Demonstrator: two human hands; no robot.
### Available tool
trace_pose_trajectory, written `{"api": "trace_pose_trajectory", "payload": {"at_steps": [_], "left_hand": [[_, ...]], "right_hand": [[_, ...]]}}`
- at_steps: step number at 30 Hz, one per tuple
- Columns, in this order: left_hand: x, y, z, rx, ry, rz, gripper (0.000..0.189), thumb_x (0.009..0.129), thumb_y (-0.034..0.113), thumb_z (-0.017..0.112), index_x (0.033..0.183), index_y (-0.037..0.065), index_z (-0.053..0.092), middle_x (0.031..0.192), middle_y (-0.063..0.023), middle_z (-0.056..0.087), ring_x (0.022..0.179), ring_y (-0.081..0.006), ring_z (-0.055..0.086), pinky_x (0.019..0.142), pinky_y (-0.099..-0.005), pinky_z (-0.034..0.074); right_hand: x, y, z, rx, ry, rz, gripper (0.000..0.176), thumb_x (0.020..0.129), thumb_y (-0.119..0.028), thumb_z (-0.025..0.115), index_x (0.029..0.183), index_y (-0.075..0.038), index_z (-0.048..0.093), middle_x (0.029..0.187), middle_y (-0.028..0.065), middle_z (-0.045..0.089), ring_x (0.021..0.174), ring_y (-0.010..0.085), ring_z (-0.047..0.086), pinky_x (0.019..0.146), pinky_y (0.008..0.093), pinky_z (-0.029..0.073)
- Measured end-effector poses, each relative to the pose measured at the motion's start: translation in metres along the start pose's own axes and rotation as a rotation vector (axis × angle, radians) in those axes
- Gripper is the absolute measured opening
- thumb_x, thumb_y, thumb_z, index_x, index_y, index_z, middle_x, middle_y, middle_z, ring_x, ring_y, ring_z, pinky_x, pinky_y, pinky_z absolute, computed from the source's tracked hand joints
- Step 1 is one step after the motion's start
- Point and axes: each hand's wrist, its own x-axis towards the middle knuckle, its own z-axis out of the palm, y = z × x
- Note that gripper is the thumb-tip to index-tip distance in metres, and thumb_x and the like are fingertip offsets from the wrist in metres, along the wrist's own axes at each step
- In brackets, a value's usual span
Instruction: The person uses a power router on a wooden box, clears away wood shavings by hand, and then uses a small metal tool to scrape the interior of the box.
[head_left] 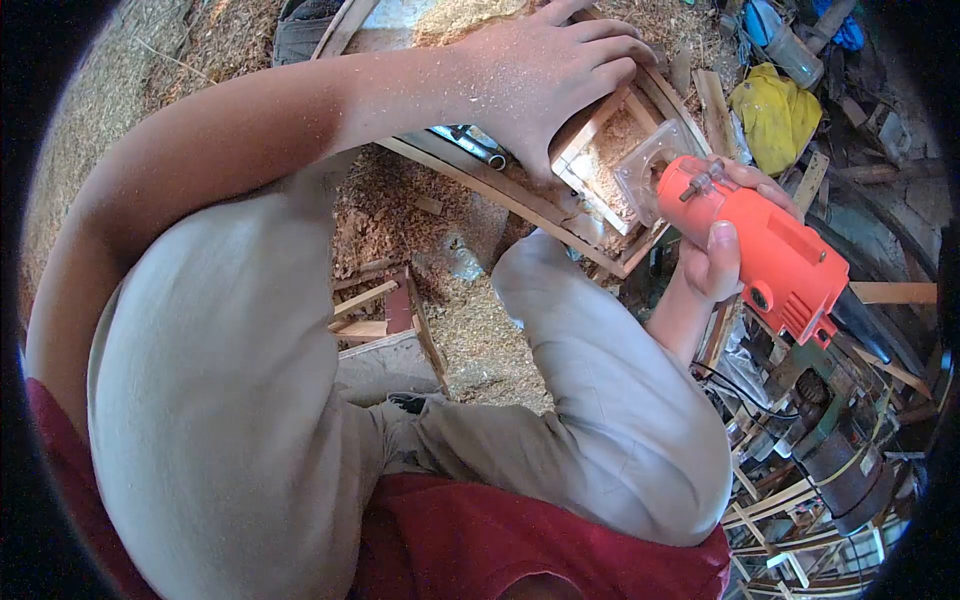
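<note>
My right hand [714, 262] is wrapped round an orange trim router [775, 245], with the thumb on the near side of its body. The router lies tilted, its clear plastic base [632, 178] against a small wooden frame [603, 212]. Dusted with wood particles, my left hand [545, 85] spans the upper part of that frame, fingers bent over the far side and thumb on the near side. The bit is mostly hidden by the base and chips. Below the small frame is a larger wooden frame [500, 192] with a metal tool [470, 145] beside its rail.
Sawdust and shavings [490, 345] cover the ground. A wooden box [385, 355] with offcuts sits between my legs. To the right are a yellow cloth [775, 118], a clear bottle [795, 58], a dark motor [845, 475], thin wood strips and the router's black cord [865, 325].
</note>
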Motion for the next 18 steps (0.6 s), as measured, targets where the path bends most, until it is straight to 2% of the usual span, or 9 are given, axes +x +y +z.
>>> {"api": "trace_pose_trajectory", "payload": {"at_steps": [2, 5, 8, 12, 18], "left_hand": [[-0.003, 0.004, -0.016, -0.028, -0.063, -0.02, 0.115, 0.06, 0.07, 0.078, 0.136, -0.012, 0.051, 0.153, -0.0252, 0.045, 0.148, -0.0349, 0.039, 0.124, -0.0588, 0.019], [-0.001, 0.0, 0.002, -0.099, 0.043, 0.001, 0.115, 0.059, 0.07, 0.079, 0.135, -0.012, 0.051, 0.153, -0.0253, 0.046, 0.147, -0.0356, 0.039, 0.124, -0.059, 0.018], [-0.001, 0.001, -0.023, -0.184, -0.095, -0.013, 0.114, 0.058, 0.07, 0.079, 0.133, -0.011, 0.051, 0.152, -0.0256, 0.046, 0.147, -0.0356, 0.039, 0.124, -0.0593, 0.018], [-0.001, -0.002, 0.007, -0.021, 0.06, 0.016, 0.114, 0.059, 0.07, 0.079, 0.134, -0.012, 0.051, 0.152, -0.0257, 0.046, 0.147, -0.0356, 0.039, 0.124, -0.0595, 0.019], [0.0, -0.001, 0.006, -0.028, 0.026, 0.003, 0.116, 0.061, 0.073, 0.077, 0.135, -0.012, 0.05, 0.152, -0.0258, 0.046, 0.148, -0.0361, 0.038, 0.123, -0.0613, 0.018]], "right_hand": [[0.003, 0.003, 0.0, -0.005, 0.012, 0.001, 0.057, 0.07, -0.017, 0.066, 0.123, -0.001, 0.055, 0.11, 0.0253, 0.066, 0.1, 0.0384, 0.066, 0.094, 0.0551, 0.056], [0.008, 0.006, -0.001, -0.016, 0.022, 0.01, 0.057, 0.069, -0.017, 0.066, 0.121, 0.0, 0.055, 0.11, 0.0255, 0.066, 0.098, 0.0384, 0.067, 0.093, 0.0545, 0.057], [0.013, 0.006, 0.005, -0.004, 0.039, 0.014, 0.056, 0.068, -0.017, 0.065, 0.12, 0.002, 0.054, 0.109, 0.0256, 0.066, 0.096, 0.0388, 0.067, 0.092, 0.0542, 0.058], [0.018, 0.007, 0.012, -0.009, 0.045, 0.008, 0.057, 0.068, -0.018, 0.066, 0.12, 0.002, 0.054, 0.107, 0.0255, 0.065, 0.095, 0.0395, 0.068, 0.091, 0.0544, 0.059], [0.019, 0.008, 0.012, 0.005, 0.036, 0.011, 0.059, 0.068, -0.017, 0.067, 0.121, 0.002, 0.053, 0.106, 0.025, 0.065, 0.096, 0.0399, 0.067, 0.09, 0.0553, 0.059]]}}
